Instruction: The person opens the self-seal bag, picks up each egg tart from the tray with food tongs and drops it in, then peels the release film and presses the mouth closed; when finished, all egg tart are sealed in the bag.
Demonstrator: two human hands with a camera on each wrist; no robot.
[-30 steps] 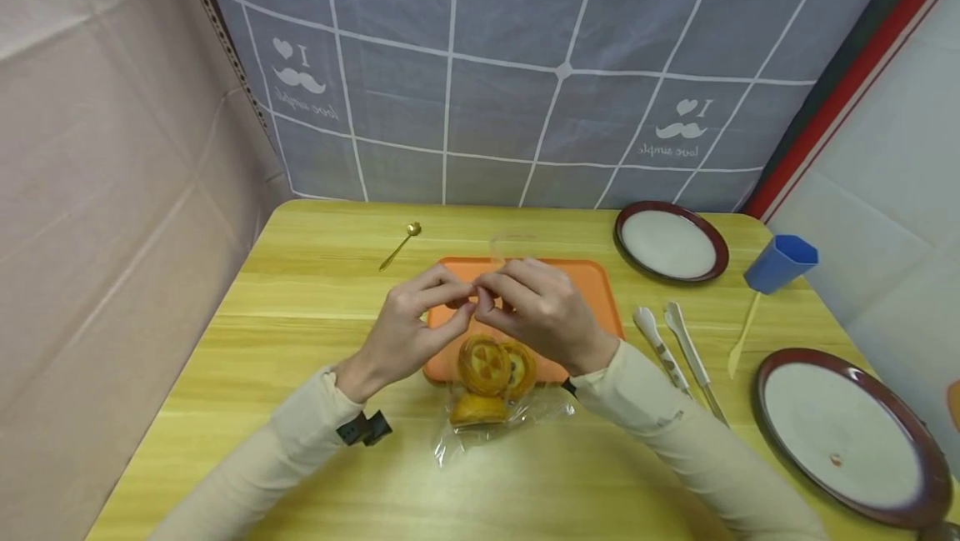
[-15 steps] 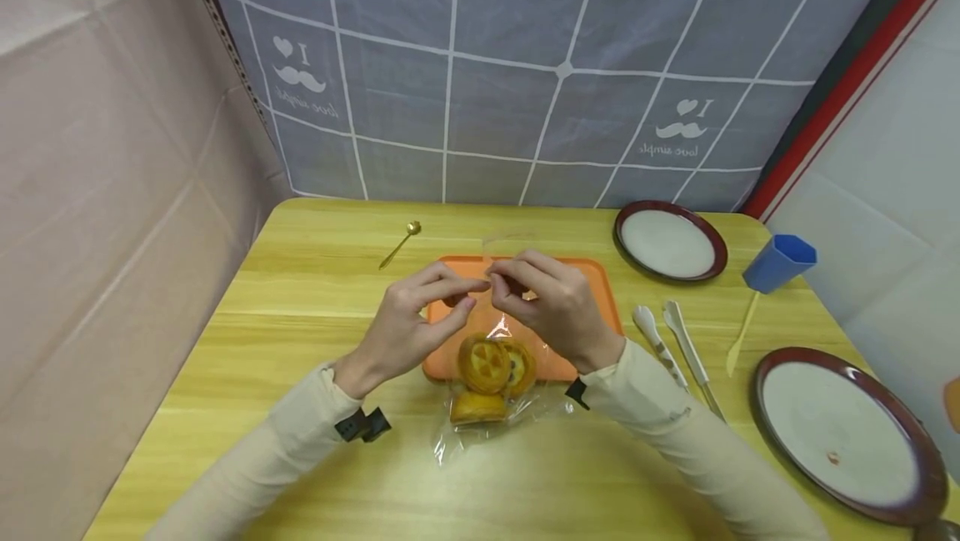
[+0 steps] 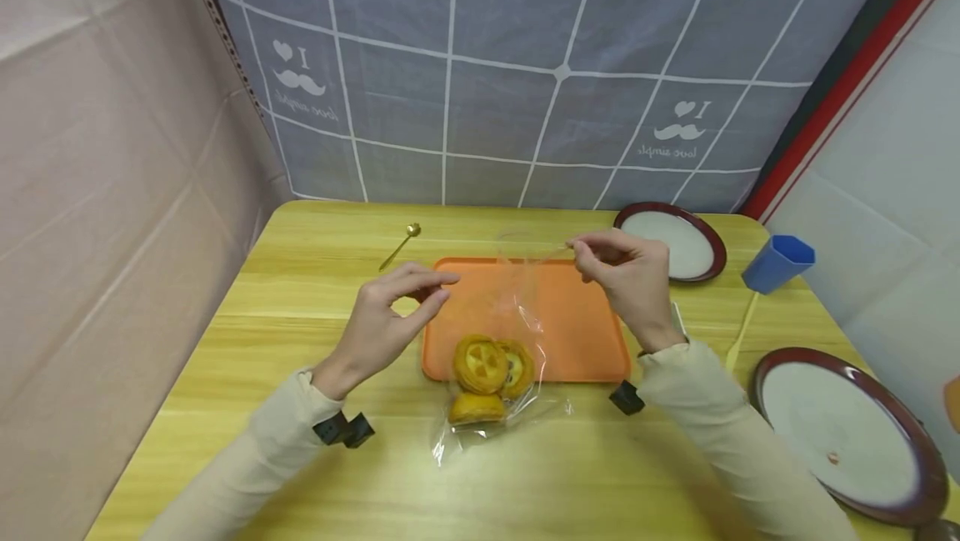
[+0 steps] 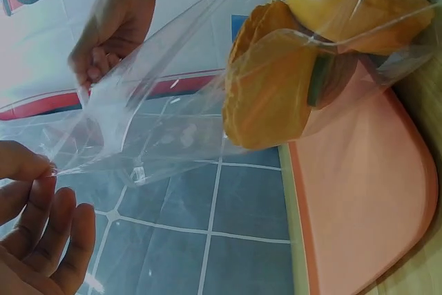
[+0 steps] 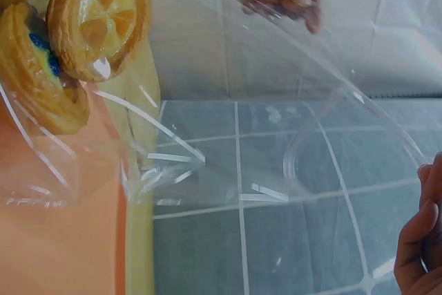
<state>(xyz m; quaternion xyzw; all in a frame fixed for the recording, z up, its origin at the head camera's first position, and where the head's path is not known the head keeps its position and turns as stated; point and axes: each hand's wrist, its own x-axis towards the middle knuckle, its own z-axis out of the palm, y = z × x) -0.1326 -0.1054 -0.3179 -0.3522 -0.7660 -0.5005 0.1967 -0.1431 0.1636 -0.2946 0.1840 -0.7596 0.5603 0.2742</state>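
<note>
A clear plastic bag [image 4: 162,101] holding three round pastries [image 3: 480,364] lies partly on an orange tray [image 3: 585,328] and partly on the table before it. Thumb and forefinger of my left hand [image 3: 382,320] pinch the bag's rim, as the left wrist view shows; the other fingers are loosely bent. Over the tray's right side, my right hand [image 3: 630,278] pinches the opposite part of the rim. Between the hands the bag's mouth is spread wide. One pastry [image 5: 100,22] has an orange pattern on top; another [image 5: 45,67] shows dark blue bits.
A small gold spoon [image 3: 400,247] lies at the back left. To the right are two brown-rimmed plates [image 3: 701,253], a blue cup [image 3: 778,264] and a pale yellow knife [image 3: 742,333]. White-handled cutlery is mostly hidden behind the right arm.
My hands were together over the tray and have parted. The right moved far right and back, the left slightly left, drawing the bag's mouth apart. The pastries stay about where they were.
</note>
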